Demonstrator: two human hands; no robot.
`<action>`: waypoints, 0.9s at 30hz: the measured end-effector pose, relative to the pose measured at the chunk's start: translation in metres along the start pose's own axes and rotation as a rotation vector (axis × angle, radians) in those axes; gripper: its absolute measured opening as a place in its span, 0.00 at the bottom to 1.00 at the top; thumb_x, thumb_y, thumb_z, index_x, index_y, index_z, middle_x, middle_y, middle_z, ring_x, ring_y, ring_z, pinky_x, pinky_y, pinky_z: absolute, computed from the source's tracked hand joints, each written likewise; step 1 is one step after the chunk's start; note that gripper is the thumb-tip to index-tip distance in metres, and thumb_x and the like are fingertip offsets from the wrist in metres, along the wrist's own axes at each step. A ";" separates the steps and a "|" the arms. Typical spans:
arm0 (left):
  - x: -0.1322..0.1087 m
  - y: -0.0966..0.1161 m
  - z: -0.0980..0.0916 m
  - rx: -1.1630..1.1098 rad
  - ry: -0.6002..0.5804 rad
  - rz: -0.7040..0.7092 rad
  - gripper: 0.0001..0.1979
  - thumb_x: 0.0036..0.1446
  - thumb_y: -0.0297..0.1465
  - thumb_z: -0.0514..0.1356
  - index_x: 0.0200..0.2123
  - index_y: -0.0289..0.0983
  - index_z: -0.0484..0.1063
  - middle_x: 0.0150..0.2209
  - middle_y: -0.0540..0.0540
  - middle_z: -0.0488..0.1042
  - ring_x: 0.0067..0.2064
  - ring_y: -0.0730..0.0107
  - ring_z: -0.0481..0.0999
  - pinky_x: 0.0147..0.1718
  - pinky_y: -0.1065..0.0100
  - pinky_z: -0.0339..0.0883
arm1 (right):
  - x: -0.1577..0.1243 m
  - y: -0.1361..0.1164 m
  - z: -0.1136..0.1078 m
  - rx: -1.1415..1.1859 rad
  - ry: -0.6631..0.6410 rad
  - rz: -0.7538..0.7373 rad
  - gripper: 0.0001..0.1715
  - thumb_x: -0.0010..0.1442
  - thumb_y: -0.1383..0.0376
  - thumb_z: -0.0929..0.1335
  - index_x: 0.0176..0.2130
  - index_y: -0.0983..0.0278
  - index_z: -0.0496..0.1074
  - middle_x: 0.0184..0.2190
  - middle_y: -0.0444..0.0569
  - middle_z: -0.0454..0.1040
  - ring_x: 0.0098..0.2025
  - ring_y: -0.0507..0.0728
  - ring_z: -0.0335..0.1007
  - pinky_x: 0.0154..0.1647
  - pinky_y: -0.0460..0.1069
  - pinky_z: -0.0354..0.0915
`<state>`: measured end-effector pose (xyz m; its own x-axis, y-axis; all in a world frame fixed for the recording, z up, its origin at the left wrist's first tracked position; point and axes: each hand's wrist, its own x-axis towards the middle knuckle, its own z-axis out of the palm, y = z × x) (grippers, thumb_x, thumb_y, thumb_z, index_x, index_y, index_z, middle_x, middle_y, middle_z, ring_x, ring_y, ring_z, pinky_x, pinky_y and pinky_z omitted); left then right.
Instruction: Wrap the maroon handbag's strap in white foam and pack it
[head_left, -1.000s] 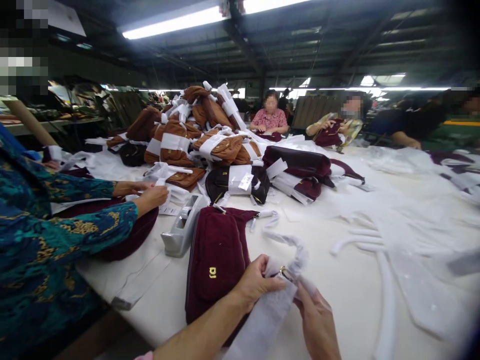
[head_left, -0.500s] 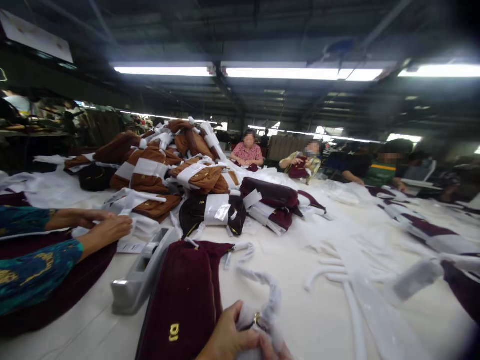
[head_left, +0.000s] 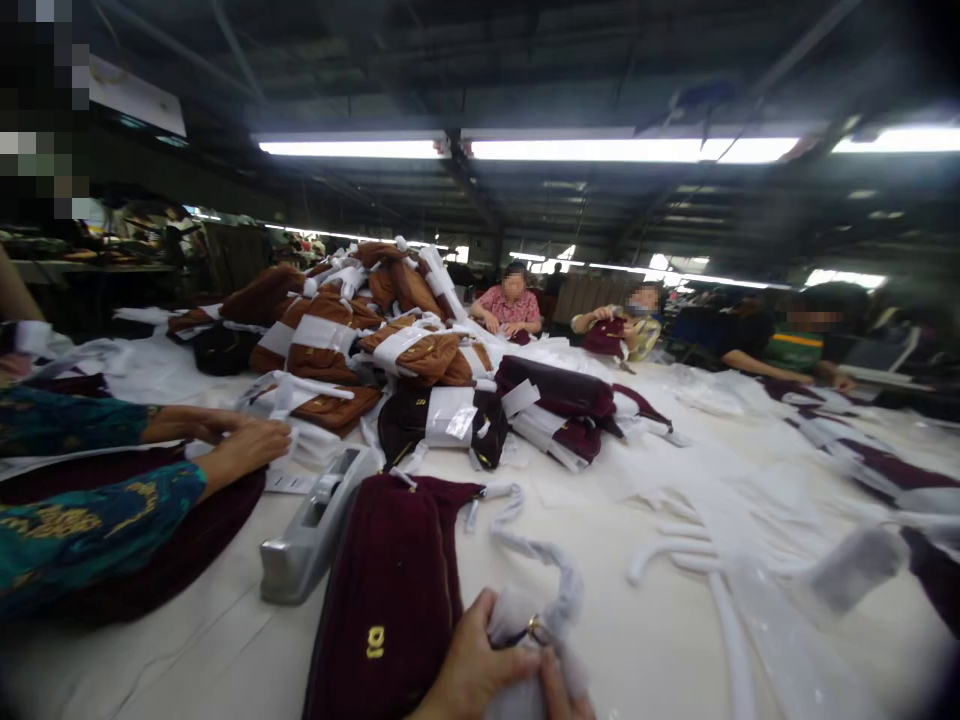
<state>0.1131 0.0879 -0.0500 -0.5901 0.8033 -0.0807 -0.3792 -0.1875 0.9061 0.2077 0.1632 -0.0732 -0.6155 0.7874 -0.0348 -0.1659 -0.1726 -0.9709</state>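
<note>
Burgundy bag (head_left: pixel 390 590): lying on the table (head_left: pixel 619 640) at your 7 o'clock (clock centred on your view), gold letters (head_left: pixel 375 641) facing up, grey tape dispenser (head_left: pixel 300 550) just beside it at 8.
Wrapped strap (head_left: pixel 566 585): loops off the bag's 2 o'clock corner and comes round to your fingers, about 5 o'clock.
Left hand (head_left: pixel 469 660): down at 6, thumb and fingers pinched in on the white wrap (head_left: pixel 514 607), hardly any gap.
Right hand (head_left: pixel 560 690): between 5 and 6, mostly cut off at the bottom. Fingertips are up against the wrap by your left thumb; can't tell if they're actually gripping.
Gold ring (head_left: pixel 533 627): poking out of the wrap near your fingertips. I'd keep that left pinch steady and let the right fingertips do the smoothing, snug but not yanked, so nothing bunches around the metal.
Camera view: tipped up versus a second ago, so your hands and the bag sit lower.
Wrap tail: back then a long flat length ran toward 6; now only a short bit shows between your hands.
</note>
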 end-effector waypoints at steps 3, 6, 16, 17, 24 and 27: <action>-0.002 -0.002 0.000 -0.053 0.056 0.018 0.34 0.27 0.27 0.71 0.41 0.36 0.61 0.36 0.47 0.70 0.34 0.69 0.69 0.30 0.74 0.61 | -0.014 0.015 0.010 0.160 0.076 0.103 0.33 0.47 0.46 0.69 0.46 0.63 0.69 0.37 0.49 0.75 0.42 0.63 0.70 0.42 0.56 0.68; 0.000 -0.003 -0.001 -0.132 0.007 -0.109 0.35 0.26 0.26 0.72 0.42 0.34 0.61 0.35 0.44 0.70 0.32 0.68 0.70 0.30 0.71 0.62 | -0.018 0.017 0.016 0.393 0.134 0.210 0.30 0.45 0.53 0.72 0.46 0.63 0.68 0.38 0.49 0.75 0.39 0.61 0.72 0.41 0.55 0.69; -0.004 0.001 0.001 -0.110 0.041 -0.034 0.29 0.31 0.27 0.71 0.39 0.34 0.64 0.33 0.47 0.71 0.32 0.71 0.69 0.30 0.73 0.62 | -0.013 0.003 0.019 0.579 0.139 0.255 0.23 0.43 0.63 0.74 0.40 0.66 0.72 0.33 0.49 0.76 0.34 0.59 0.73 0.37 0.52 0.71; -0.004 0.003 0.002 -0.136 0.033 -0.039 0.32 0.30 0.26 0.71 0.42 0.35 0.64 0.36 0.46 0.71 0.34 0.70 0.70 0.32 0.72 0.63 | -0.013 0.003 0.020 0.584 0.140 0.252 0.22 0.43 0.63 0.74 0.40 0.66 0.72 0.34 0.49 0.76 0.34 0.59 0.73 0.37 0.52 0.70; -0.006 0.009 0.005 -0.184 -0.068 -0.183 0.23 0.34 0.28 0.70 0.36 0.28 0.70 0.31 0.42 0.73 0.29 0.68 0.71 0.31 0.69 0.65 | -0.014 0.007 0.019 0.581 0.133 0.236 0.22 0.44 0.62 0.74 0.40 0.65 0.72 0.32 0.49 0.76 0.34 0.58 0.73 0.37 0.52 0.69; -0.008 0.007 0.007 -0.188 -0.046 -0.096 0.23 0.36 0.29 0.70 0.39 0.30 0.70 0.32 0.44 0.73 0.30 0.69 0.71 0.31 0.70 0.65 | -0.013 0.001 0.014 0.538 0.022 0.214 0.23 0.48 0.59 0.72 0.43 0.66 0.71 0.33 0.51 0.76 0.36 0.60 0.72 0.38 0.54 0.69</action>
<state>0.1197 0.0838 -0.0399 -0.5138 0.8465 -0.1399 -0.5605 -0.2077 0.8017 0.2049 0.1443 -0.0703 -0.6633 0.7130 -0.2271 -0.4115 -0.6011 -0.6851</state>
